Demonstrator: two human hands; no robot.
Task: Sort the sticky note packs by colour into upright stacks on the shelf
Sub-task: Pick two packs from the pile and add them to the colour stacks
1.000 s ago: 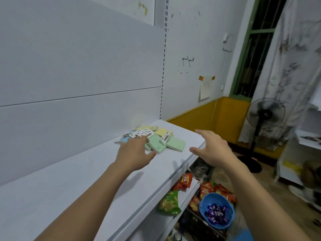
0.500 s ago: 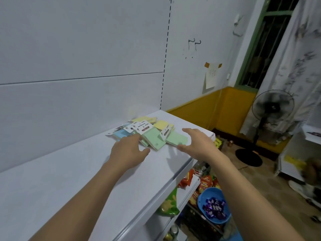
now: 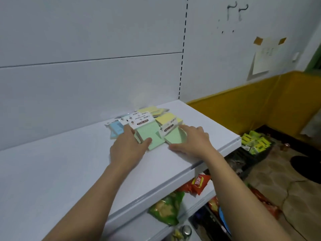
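Observation:
A loose pile of sticky note packs lies flat at the right end of the white shelf (image 3: 69, 171). It holds a large green pack (image 3: 150, 134), a second green pack (image 3: 174, 138), yellow packs (image 3: 166, 118) behind them and a blue pack (image 3: 116, 129) on the left. My left hand (image 3: 128, 147) rests on the pile's near left side, fingers over the large green pack's left edge and thumb at its front edge. My right hand (image 3: 192, 141) spans the second green pack, forefinger at its far corner and thumb at its near corner. No pack is lifted.
The shelf's back panel (image 3: 86, 84) rises right behind the pile. The shelf's front edge (image 3: 199, 166) runs just below my right wrist. Snack bags (image 3: 198, 185) sit on lower shelves, with yellow-green boxes (image 3: 255, 141) on the floor to the right.
Both hands moved forward onto the pile. The right hand came in from beyond the shelf edge and landed on the right green pack. The view tilted down and closer.

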